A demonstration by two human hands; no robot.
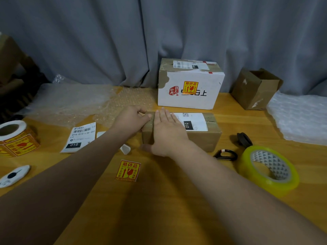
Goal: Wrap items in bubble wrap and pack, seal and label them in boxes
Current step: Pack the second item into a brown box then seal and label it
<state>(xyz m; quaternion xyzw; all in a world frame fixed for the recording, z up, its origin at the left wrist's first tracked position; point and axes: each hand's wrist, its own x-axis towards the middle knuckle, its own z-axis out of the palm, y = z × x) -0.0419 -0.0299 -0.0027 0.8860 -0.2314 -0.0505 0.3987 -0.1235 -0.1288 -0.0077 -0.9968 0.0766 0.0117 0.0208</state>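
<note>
Small brown cardboard box (194, 137), centre of frame, closed, lying flat and long side facing camera; white shipping label (192, 121) stuck on its top, marked "010".

White box (190, 90) just behind it, upper centre, closed, yellow-red fragile sticker (190, 87) on front face, label on top.

Open empty brown box (254, 89), upper right, tipped.

Bubble wrap (85, 101) spread flat, upper left; more (300, 117) at right edge.

Yellow tape roll (269, 169), lower right, lying tilted.

Loose fragile sticker (127, 171) below centre.

Loose shipping label (80, 137), left.

Sticker roll (15, 138), far left.

You are sitting at a home packing corner: a wooden desk (159, 200) is carrying boxes (190, 85), tape (269, 169), labels (16, 138), against a curtain (106, 41).
</note>
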